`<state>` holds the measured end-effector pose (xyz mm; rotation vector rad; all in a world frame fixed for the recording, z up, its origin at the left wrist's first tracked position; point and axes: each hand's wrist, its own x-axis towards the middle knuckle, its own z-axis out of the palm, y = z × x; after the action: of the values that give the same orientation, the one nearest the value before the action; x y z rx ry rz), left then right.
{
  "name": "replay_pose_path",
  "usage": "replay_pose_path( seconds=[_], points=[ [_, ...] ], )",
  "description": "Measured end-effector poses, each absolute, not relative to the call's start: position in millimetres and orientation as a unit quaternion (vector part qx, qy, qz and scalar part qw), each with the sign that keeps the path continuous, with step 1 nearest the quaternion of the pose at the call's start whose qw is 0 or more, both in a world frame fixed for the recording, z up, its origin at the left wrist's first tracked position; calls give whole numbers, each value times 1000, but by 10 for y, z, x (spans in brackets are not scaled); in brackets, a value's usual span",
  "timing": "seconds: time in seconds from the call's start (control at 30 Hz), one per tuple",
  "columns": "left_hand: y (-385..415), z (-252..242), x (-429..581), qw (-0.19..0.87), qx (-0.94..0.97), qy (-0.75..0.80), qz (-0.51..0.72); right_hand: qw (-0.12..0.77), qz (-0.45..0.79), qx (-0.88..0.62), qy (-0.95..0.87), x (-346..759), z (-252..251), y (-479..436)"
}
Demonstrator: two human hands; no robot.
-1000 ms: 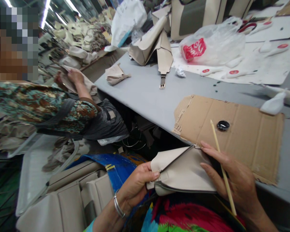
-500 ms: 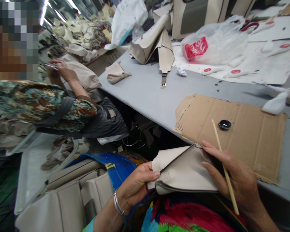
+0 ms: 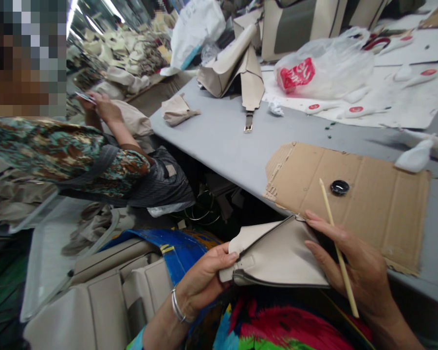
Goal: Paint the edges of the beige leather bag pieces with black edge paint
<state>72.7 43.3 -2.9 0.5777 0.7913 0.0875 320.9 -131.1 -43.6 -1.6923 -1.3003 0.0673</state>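
Above my lap I hold a beige leather bag piece [image 3: 282, 255] with dark painted edges, folded so that one edge runs diagonally across it. My left hand [image 3: 208, 272], a silver bangle at its wrist, is closed on the narrow left end, thumb on top. My right hand [image 3: 357, 257] grips the wide right side, its thumb on the leather and its fingers by the far edge. A thin pale wooden stick [image 3: 328, 206] lies across this hand, seemingly tucked between its fingers, tip pointing up. Beyond it, a small round dish of dark liquid [image 3: 339, 187] sits on cardboard [image 3: 372, 209].
On the grey table [image 3: 219, 146] are another beige bag [image 3: 251, 80], a plastic bag [image 3: 324, 63] and white bottles [image 3: 414, 155]. A person [image 3: 105, 165] sits at the left, holding a phone. Beige bags [image 3: 105, 301] are stacked beside my left arm.
The leather piece and my left hand have shifted very slightly. The view has turned a little, and both hands keep their hold.
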Motion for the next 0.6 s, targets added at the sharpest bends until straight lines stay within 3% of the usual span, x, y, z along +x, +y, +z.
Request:
replay_pose_path(
  seconds=[0.33,0.47,0.6],
  points=[
    [352,-67,594,881,277,370,102,474,11,-699,-535,3212,-454,-1312],
    [347,-96,424,863,359,332,130,471,6,-699,-538,3213,-465,-1325],
    [401,-79,252,792,505,338,60,471,-4,-696,-541,3216,-478,-1312]
  ],
)
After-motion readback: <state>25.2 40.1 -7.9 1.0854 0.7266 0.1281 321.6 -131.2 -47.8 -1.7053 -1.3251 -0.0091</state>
